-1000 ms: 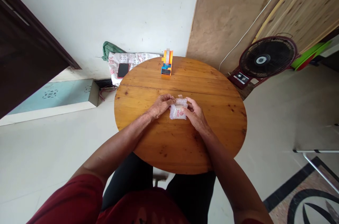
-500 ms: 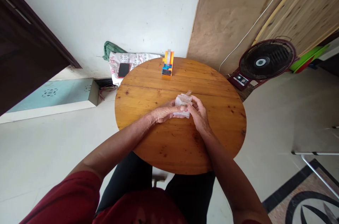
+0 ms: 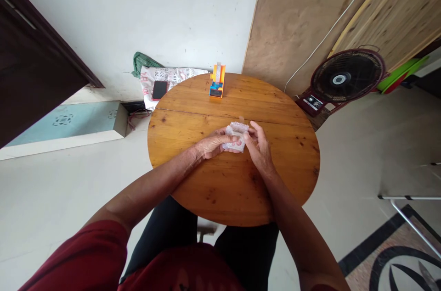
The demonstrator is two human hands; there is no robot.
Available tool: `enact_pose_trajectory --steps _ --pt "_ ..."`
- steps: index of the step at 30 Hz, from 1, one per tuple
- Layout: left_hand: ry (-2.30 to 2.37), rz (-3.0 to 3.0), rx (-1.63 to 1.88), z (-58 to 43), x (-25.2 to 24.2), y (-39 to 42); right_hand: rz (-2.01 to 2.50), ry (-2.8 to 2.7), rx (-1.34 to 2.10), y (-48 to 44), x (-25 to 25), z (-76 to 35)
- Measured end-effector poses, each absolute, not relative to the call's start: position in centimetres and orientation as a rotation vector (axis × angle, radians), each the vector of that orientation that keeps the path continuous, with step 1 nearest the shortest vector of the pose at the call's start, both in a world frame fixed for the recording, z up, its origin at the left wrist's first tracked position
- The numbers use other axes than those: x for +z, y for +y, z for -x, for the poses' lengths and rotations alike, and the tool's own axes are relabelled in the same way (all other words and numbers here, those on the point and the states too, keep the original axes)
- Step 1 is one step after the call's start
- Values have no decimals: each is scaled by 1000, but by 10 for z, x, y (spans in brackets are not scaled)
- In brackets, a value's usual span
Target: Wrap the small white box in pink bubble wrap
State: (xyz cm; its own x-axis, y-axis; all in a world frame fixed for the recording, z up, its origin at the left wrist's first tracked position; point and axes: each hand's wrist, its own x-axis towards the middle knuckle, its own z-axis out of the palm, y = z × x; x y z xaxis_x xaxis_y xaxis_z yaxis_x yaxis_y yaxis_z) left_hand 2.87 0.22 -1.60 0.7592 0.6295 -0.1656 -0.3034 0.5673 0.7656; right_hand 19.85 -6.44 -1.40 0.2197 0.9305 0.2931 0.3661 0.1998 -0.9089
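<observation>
Above the middle of the round wooden table [image 3: 213, 181] I hold a small package in translucent bubble wrap [image 3: 236, 145], with some red print showing on its front. My left hand [image 3: 217, 143] grips it from the left, thumb across the front and fingers behind and below. On the right edge, my right hand [image 3: 259, 146] pinches it with the thumb in front; its index finger is raised and the other fingers are partly hidden. A short piece of clear tape [image 3: 241, 120] sticks up from the package's top edge. What lies inside the wrap cannot be made out.
At the table's far edge stands an orange and blue tape dispenser [image 3: 217, 82]. Left of it, a phone [image 3: 159, 90] lies on a white printed sack [image 3: 148, 81], with a green bag [image 3: 144, 62] behind. A fan [image 3: 341, 80] stands to the right.
My left thumb has shifted left on the package, uncovering the red print. My right index finger has lifted from the package. The view has moved slightly.
</observation>
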Motion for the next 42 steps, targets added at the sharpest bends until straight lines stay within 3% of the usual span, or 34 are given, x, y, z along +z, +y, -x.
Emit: enact_pose_trajectory --steps 16,30,42 --pt "421 -799 499 -31 -8 -6 1193 -1056 1011 -58 -4 -203" --pt "460 -928 460 -31 -5 -9 1269 -1143 600 -61 2 -205" --pt "475 -868 490 -31 -7 -6 1306 -1346 559 -73 13 -198"
